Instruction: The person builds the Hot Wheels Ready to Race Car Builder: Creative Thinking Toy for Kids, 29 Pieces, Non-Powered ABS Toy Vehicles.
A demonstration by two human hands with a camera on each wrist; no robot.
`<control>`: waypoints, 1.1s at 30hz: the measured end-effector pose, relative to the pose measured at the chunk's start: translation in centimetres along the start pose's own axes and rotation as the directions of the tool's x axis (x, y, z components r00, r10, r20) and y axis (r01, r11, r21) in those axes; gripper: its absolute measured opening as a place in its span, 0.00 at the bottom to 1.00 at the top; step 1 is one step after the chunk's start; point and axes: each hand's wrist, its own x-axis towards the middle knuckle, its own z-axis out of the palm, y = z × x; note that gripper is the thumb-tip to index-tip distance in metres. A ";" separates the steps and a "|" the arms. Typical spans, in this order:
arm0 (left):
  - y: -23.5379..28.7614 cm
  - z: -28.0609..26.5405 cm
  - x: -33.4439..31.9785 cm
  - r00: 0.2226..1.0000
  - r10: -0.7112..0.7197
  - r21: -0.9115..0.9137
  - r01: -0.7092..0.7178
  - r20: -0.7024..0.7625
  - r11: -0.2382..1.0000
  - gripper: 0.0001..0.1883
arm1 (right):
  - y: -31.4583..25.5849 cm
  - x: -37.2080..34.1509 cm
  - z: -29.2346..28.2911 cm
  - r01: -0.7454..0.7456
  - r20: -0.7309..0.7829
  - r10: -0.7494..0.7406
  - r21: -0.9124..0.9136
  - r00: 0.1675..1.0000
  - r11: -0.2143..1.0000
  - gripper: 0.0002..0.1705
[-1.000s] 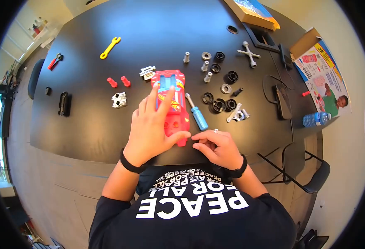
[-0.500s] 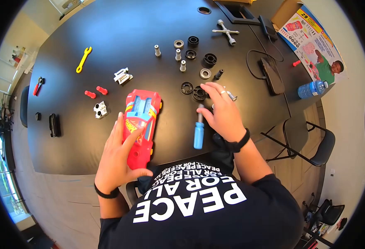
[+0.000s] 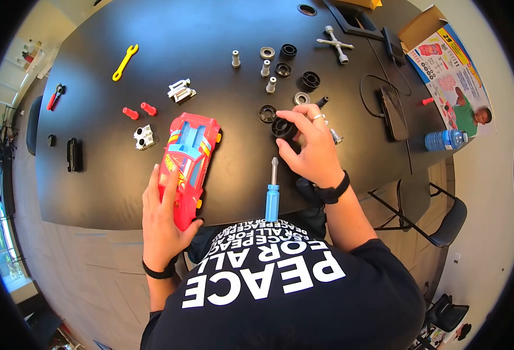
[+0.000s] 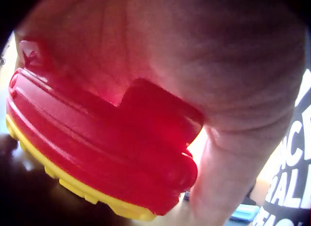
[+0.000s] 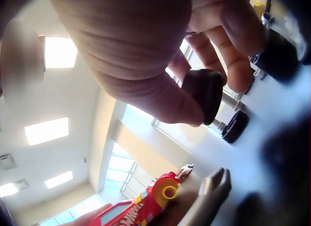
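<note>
On the left side of the red toy car (image 3: 190,149) rests my left hand (image 3: 166,224), straight fingers along its hood and side, thumb by its near end. In the left wrist view my palm covers part of the car's red body (image 4: 97,133) above a yellow strip. My right hand (image 3: 315,149) pinches a black toy wheel (image 3: 281,127) between thumb and fingers. That wheel (image 5: 204,95) also shows against the thumb in the right wrist view. Between my hands lies a blue-handled screwdriver (image 3: 272,195), its tip pointing away from me.
Several black wheels (image 3: 310,80), silver rings (image 3: 267,53) and silver pegs (image 3: 236,58) stand beyond my right hand. Leftward are red pegs (image 3: 131,113), chrome parts (image 3: 143,137) and a yellow wrench (image 3: 126,62). A phone (image 3: 392,114), water bottle (image 3: 445,140) and cross wrench (image 3: 335,45) are rightward.
My left hand and the car have shifted left, and the car has tilted. The screwdriver lies turned and nearer me. My right hand has reached forward and taken hold of a black wheel.
</note>
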 end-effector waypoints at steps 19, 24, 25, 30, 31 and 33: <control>1.9 3.6 1.0 1.000 -0.021 -0.979 0.008 0.004 0.206 0.65 | -7.8 -2.7 4.9 0.410 0.309 -0.458 0.210 0.833 0.887 0.45; 1.1 3.8 0.8 0.992 -0.122 -0.987 0.047 0.029 0.150 0.63 | -5.7 -1.7 2.4 0.280 0.159 -0.292 0.091 0.943 0.956 0.41; 0.9 3.8 0.7 0.993 -0.118 -0.989 0.047 0.030 0.143 0.63 | -4.1 -1.1 2.2 0.242 0.102 -0.239 -0.013 0.966 0.970 0.39; 1.0 3.9 0.7 0.991 -0.120 -0.986 0.069 0.050 0.154 0.63 | -0.1 2.7 2.3 0.146 0.063 -0.134 -0.260 0.989 0.955 0.37; 1.0 3.9 0.9 0.993 -0.112 -0.986 0.046 0.028 0.159 0.63 | 0.3 3.2 2.8 0.161 0.080 -0.143 -0.322 0.986 0.933 0.38; 1.0 4.0 0.9 0.993 -0.111 -0.987 0.044 0.027 0.153 0.63 | 0.4 4.1 3.5 0.119 0.082 -0.097 -0.325 0.992 0.938 0.33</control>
